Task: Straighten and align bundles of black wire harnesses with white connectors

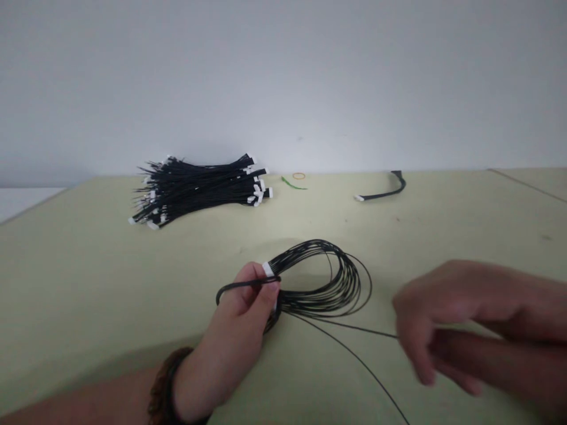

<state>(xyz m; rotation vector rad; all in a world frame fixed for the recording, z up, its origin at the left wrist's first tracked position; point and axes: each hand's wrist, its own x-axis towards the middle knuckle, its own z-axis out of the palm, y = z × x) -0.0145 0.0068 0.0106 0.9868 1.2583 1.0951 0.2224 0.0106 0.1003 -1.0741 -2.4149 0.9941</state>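
Note:
My left hand (239,321) is closed around a looped bundle of thin black wires (330,277) with a white connector (267,269) at the pinch point. The loop bulges out to the right over the table. A single black wire strand (354,327) runs from the bundle to my right hand (447,319), which is blurred by motion and pinches that strand between its fingers. A second strand trails down toward the near edge.
A pile of black cable harnesses with white connectors (199,186) lies at the back left of the yellow-green table (88,283). One lone black cable (385,192), an orange rubber band (299,176) and a green tie (292,185) lie near the wall.

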